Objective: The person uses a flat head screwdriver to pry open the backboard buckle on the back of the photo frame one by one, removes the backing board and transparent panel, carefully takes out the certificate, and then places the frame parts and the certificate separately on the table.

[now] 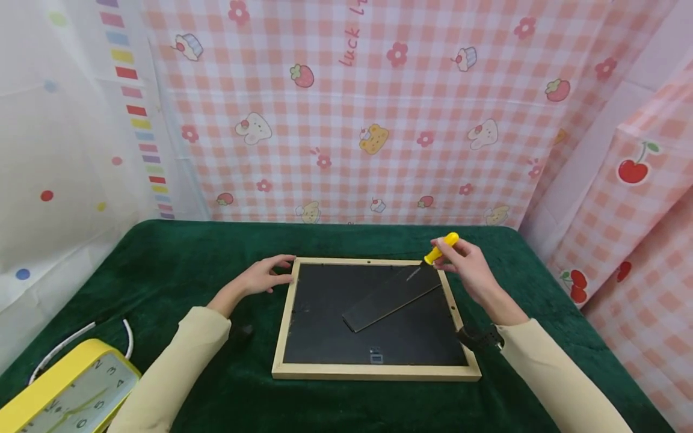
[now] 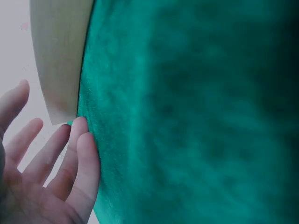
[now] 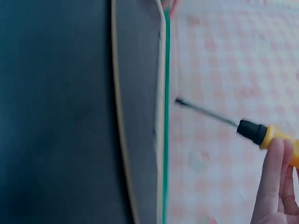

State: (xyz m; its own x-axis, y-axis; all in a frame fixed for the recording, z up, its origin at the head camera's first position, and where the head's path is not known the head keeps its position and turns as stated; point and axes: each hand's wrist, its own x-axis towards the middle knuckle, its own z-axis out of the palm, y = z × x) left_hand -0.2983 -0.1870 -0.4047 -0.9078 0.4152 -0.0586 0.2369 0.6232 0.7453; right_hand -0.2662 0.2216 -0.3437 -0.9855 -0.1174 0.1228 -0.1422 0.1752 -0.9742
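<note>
A light wooden picture frame (image 1: 379,371) lies face down on the green cloth, its black backing board (image 1: 319,325) up. A flat easel leg (image 1: 387,300) runs slantwise across the board. My left hand (image 1: 262,276) is at the frame's upper left corner, fingertips right at the wood; in the left wrist view its fingers are extended. My right hand (image 1: 471,267) grips a screwdriver (image 1: 450,239) by its yellow handle, above the upper right corner. Its metal shaft points down and left over the board. In the right wrist view the black collar (image 3: 252,131) and dark tip show plainly.
A yellow square clock (image 1: 70,391) stands at the lower left, beside my left sleeve, with a white curved strip (image 1: 56,352) behind it. Dark green cloth (image 1: 178,264) covers the table. Behind it hangs a pink checked curtain (image 1: 346,120).
</note>
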